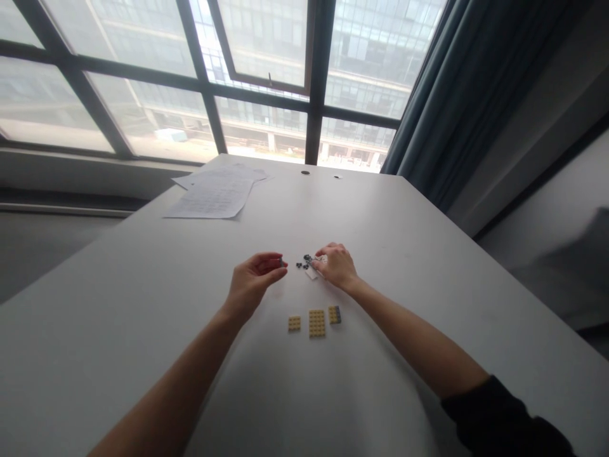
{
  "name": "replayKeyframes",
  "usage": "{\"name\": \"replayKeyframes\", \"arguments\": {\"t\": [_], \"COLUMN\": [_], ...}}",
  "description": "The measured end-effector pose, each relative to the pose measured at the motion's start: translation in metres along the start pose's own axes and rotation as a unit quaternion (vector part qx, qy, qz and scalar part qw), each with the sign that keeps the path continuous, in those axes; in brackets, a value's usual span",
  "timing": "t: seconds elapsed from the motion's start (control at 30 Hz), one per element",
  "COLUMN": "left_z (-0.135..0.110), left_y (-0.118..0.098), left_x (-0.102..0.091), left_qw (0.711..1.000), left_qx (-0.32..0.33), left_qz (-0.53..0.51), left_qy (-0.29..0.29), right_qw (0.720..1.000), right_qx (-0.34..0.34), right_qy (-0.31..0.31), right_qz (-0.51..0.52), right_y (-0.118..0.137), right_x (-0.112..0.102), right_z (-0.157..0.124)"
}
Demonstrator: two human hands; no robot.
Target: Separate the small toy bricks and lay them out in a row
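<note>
My left hand (pixel 255 279) hovers over the white table (pixel 143 304) with thumb and fingers pinched on a tiny dark piece (pixel 281 261). My right hand (pixel 335 263) rests on the table a little to the right, fingers curled over a small heap of dark and pale pieces (pixel 308 262); what those fingers hold is hidden. Nearer to me lie three studded plates in a row: a small tan plate (pixel 294 323), a larger tan plate (pixel 316 322), and a small tan-and-blue plate (pixel 335 314).
Printed paper sheets (pixel 214 193) lie at the table's far left corner. Two small round marks (pixel 305 172) sit near the far edge. A big window is beyond the table, a dark curtain (pixel 447 108) hangs at the right, and a wall runs along the right side.
</note>
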State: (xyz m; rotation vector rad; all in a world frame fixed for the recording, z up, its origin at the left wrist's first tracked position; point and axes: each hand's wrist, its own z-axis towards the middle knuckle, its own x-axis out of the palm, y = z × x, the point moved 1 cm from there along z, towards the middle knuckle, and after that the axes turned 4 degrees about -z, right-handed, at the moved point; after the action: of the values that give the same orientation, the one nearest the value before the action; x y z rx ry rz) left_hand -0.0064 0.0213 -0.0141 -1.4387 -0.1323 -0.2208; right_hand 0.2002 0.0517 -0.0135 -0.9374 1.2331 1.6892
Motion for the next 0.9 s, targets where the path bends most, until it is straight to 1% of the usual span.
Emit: {"name": "replayKeyframes", "arguments": {"t": [0.2, 0.37, 0.43, 0.53, 0.6, 0.63, 0.67, 0.7, 0.73, 0.8, 0.83, 0.87, 0.9], "left_z": [-0.002, -0.002, -0.002, -0.002, -0.001, -0.001, -0.001, -0.002, -0.002, -0.005, -0.007, -0.009, -0.011], "left_y": [0.001, 0.001, 0.001, 0.002, 0.002, 0.002, 0.002, 0.002, 0.002, 0.001, 0.000, -0.001, -0.002], "left_x": [0.001, 0.003, 0.003, 0.003, 0.004, 0.004, 0.005, 0.006, 0.007, 0.011, 0.014, 0.018, 0.021], "left_qw": [1.000, 1.000, 1.000, 1.000, 1.000, 1.000, 1.000, 1.000, 1.000, 1.000, 1.000, 0.999, 0.999], "left_qx": [0.001, -0.002, -0.002, -0.003, -0.004, -0.005, -0.006, -0.007, -0.008, -0.012, -0.015, -0.016, -0.017], "left_qz": [0.013, 0.024, 0.023, 0.018, 0.016, 0.015, 0.013, 0.010, 0.006, -0.006, -0.013, -0.021, -0.029], "left_qy": [0.010, 0.002, -0.001, -0.004, -0.002, 0.000, 0.002, 0.005, 0.008, 0.016, 0.023, 0.031, 0.041], "right_qw": [0.996, 0.994, 0.995, 0.999, 0.999, 0.994, 0.979, 0.950, 0.907, 0.796, 0.744, 0.702, 0.668], "right_qx": [0.024, 0.044, 0.040, 0.014, -0.002, -0.002, 0.006, 0.025, 0.050, 0.100, 0.116, 0.124, 0.127], "right_qy": [0.021, 0.038, 0.039, 0.021, 0.005, 0.005, 0.013, 0.030, 0.052, 0.096, 0.112, 0.124, 0.133], "right_qz": [-0.086, -0.092, -0.085, -0.048, 0.037, 0.111, 0.204, 0.309, 0.416, 0.589, 0.648, 0.690, 0.721], "right_y": [0.015, 0.019, 0.019, 0.016, 0.013, 0.012, 0.011, 0.011, 0.011, 0.013, 0.015, 0.017, 0.019], "right_x": [0.013, 0.016, 0.016, 0.014, 0.010, 0.008, 0.006, 0.004, 0.002, -0.001, -0.003, -0.005, -0.006], "right_z": [0.014, 0.019, 0.021, 0.022, 0.020, 0.017, 0.014, 0.010, 0.005, -0.006, -0.012, -0.017, -0.022]}}
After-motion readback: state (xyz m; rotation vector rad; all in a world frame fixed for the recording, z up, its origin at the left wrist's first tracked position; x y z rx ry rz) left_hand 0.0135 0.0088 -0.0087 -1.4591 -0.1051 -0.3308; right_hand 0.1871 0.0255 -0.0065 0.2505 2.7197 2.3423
